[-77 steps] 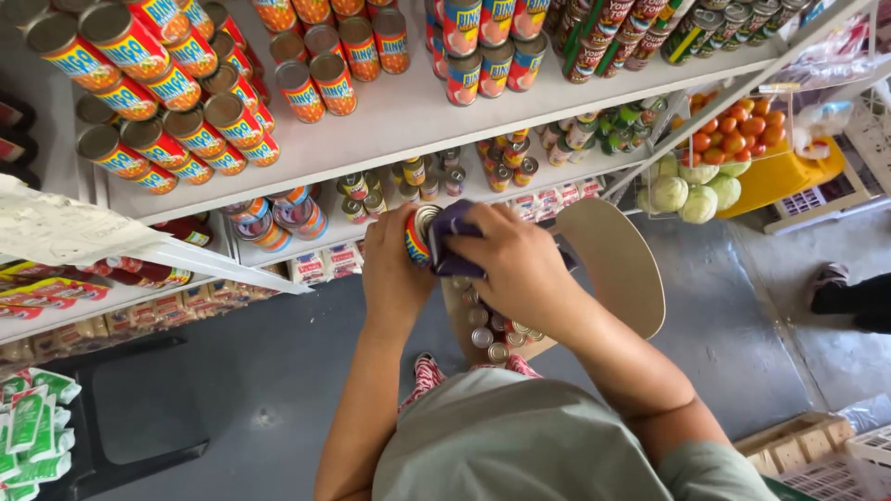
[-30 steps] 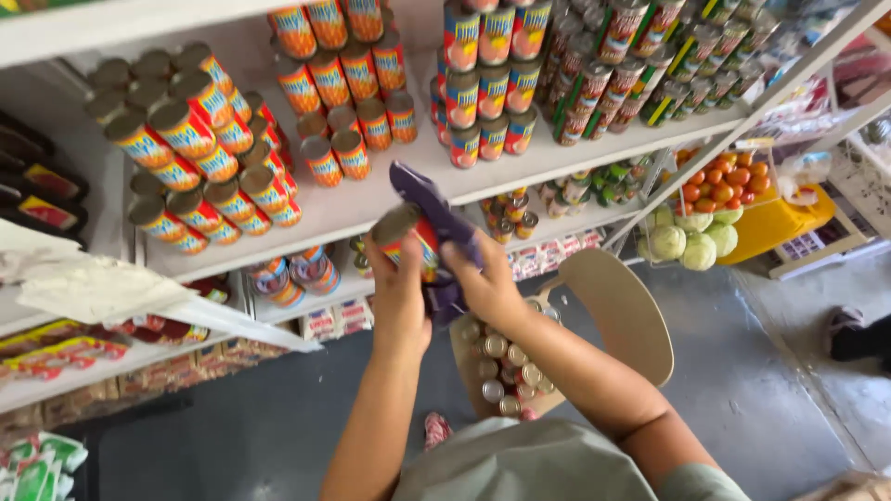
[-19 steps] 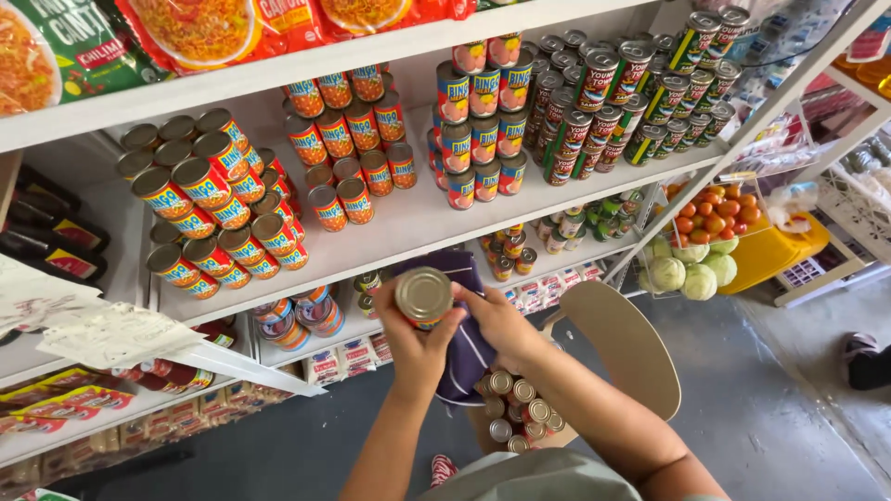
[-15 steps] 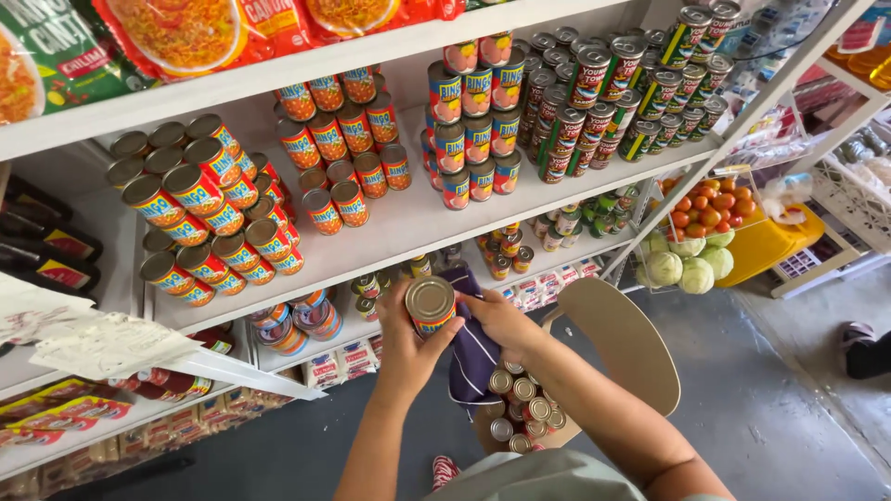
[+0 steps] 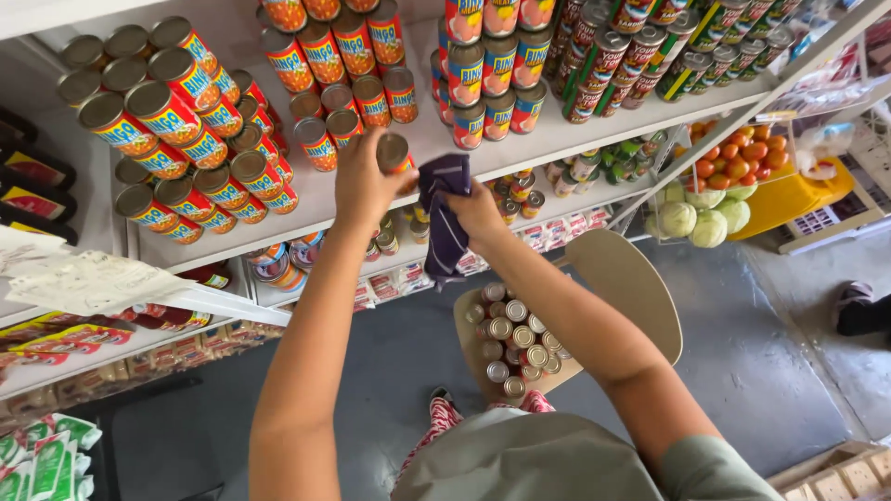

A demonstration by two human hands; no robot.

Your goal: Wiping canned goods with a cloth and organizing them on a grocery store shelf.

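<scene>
one can (image 5: 394, 153), one dark cloth (image 5: 444, 218)

White shelf (image 5: 594, 125) runs across the frame, tilted in this view. On it: stacked orange-labelled cans (image 5: 176, 130) at left, some lying on their sides with lids facing out; another orange group (image 5: 339, 65) mid-shelf; red-and-yellow cans (image 5: 492, 79) stacked upright; dark-labelled cans (image 5: 640, 51) at right. Lower shelf (image 5: 306, 292) carries smaller cans and jars (image 5: 278, 264), partly hidden. Tan chair (image 5: 631, 288) stands on the grey floor (image 5: 742, 371), with a cluster of small cans (image 5: 515, 339) on its seat. Yellow bin (image 5: 789, 199) at right holds green and orange produce (image 5: 710, 199).
</scene>
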